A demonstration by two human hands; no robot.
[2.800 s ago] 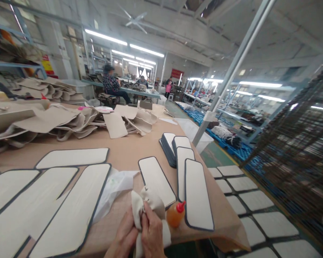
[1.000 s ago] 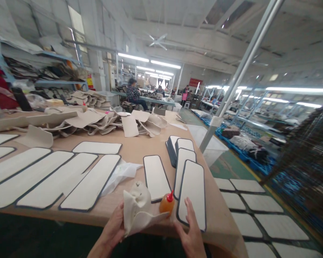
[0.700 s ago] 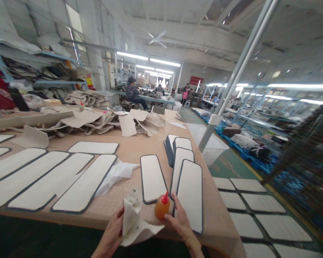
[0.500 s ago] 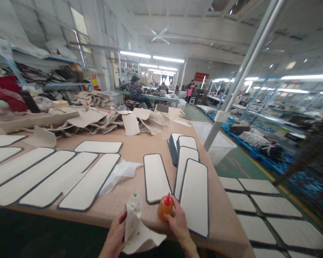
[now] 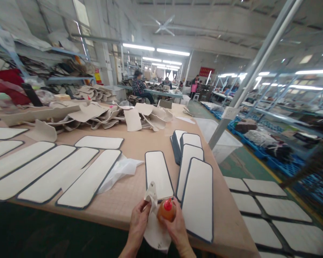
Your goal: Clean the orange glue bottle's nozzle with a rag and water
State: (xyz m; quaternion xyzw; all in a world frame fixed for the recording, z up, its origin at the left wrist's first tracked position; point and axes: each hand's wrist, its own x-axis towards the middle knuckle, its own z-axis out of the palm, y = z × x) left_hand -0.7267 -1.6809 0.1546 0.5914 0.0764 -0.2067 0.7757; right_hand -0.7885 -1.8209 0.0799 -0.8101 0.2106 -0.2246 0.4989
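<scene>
At the near edge of a tan-covered table [image 5: 140,143], my right hand [image 5: 177,229] is wrapped round a small orange squeeze bottle with a red cap [image 5: 166,210]. My left hand [image 5: 137,224] pinches a cream cloth [image 5: 154,229], which hangs beside the bottle and touches it. Just beyond them lie white rectangular panels with dark edging [image 5: 158,173], one [image 5: 197,199] right next to my right hand.
Longer white panels [image 5: 88,182] cover the table's left side, with a clear plastic bag [image 5: 121,170] between. Beige cut pieces [image 5: 97,114] pile at the back. More panels [image 5: 269,215] lie on the floor at right, near a metal post [image 5: 247,82]. People sit at a far table.
My right hand left the white panel and closed on the orange bottle. My left hand brought the cloth across to the bottle. The view tipped downward.
</scene>
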